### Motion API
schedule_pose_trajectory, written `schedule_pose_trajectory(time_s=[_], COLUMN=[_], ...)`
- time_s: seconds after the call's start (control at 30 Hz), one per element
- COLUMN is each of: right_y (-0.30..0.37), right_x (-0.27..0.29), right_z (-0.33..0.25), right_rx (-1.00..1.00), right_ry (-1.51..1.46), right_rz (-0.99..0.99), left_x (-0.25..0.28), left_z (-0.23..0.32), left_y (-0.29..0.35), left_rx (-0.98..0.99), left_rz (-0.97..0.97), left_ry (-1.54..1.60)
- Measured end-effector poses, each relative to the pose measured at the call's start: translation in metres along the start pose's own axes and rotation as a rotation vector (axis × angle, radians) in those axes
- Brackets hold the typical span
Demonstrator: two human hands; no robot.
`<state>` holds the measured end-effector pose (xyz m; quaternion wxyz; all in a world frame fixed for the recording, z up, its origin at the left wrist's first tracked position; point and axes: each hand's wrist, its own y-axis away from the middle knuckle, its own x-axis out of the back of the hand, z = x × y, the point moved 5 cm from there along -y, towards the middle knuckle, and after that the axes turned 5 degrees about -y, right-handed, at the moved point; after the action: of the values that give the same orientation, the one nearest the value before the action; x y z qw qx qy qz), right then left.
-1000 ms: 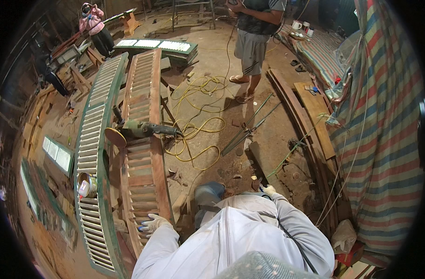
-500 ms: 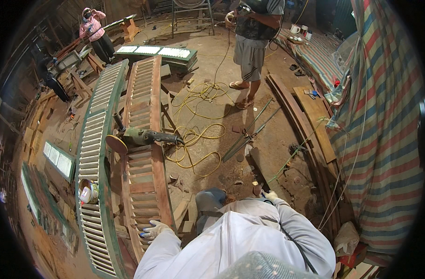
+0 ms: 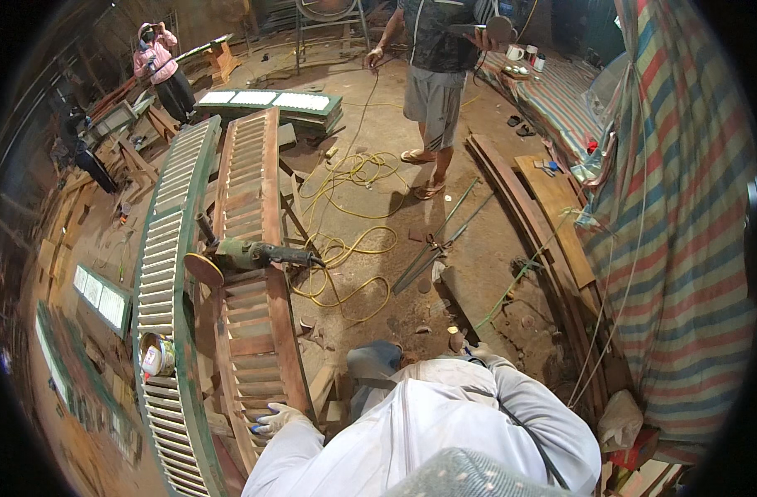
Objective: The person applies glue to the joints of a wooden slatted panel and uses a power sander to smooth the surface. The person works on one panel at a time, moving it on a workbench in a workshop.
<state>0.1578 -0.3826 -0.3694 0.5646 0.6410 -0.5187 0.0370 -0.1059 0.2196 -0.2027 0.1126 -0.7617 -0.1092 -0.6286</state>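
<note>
My left hand (image 3: pixel 277 420), in a pale work glove, lies with fingers stretched over the right rail of a brown wooden louvred shutter (image 3: pixel 254 346). An angle grinder (image 3: pixel 258 253) with a round disc rests across the shutter farther up. My right hand (image 3: pixel 488 356), also gloved, is low at my right side, closed around a dark tool whose kind I cannot make out. A small tan, rounded piece (image 3: pixel 455 330) shows just beyond it. A dark cord (image 3: pixel 532 431) runs along my right sleeve.
A green-framed louvred shutter (image 3: pixel 164 273) lies left, carrying a paint bucket (image 3: pixel 157 356). Yellow cord (image 3: pixel 345 240) coils on the floor. A co-worker (image 3: pixel 439 74) stands ahead with a disc tool (image 3: pixel 496 30). Long boards (image 3: pixel 527 215) and a striped curtain (image 3: pixel 685 273) line the right.
The co-worker ahead has spread their arms, the disc tool now out to the right. My left hand has shifted slightly along the shutter's rail. The view has shifted slightly.
</note>
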Motion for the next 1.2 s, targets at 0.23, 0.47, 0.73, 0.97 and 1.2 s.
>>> schedule_pose_trajectory(time_s=[0.23,0.47,0.73,0.97,1.2], right_y=[-0.006,-0.015,0.010,0.036,0.023], right_x=[-0.004,-0.011,-0.001,0.010,0.003], right_z=[0.006,0.015,-0.004,-0.027,-0.014], right_rx=[-0.001,0.008,-0.029,0.006,0.091], right_ry=[0.037,0.042,0.014,-0.091,-0.060], right_rz=[0.027,0.069,-0.034,-0.005,0.027], left_x=[0.010,0.011,0.016,0.016,-0.005], left_z=[0.000,-0.001,0.021,0.017,-0.003], left_y=[0.004,0.010,0.000,0.008,0.004], left_rx=[-0.011,-0.003,-0.082,-0.097,-0.048], left_rz=[-0.014,0.127,0.126,0.092,0.046], left_ry=[-0.008,0.095,0.113,0.112,0.176])
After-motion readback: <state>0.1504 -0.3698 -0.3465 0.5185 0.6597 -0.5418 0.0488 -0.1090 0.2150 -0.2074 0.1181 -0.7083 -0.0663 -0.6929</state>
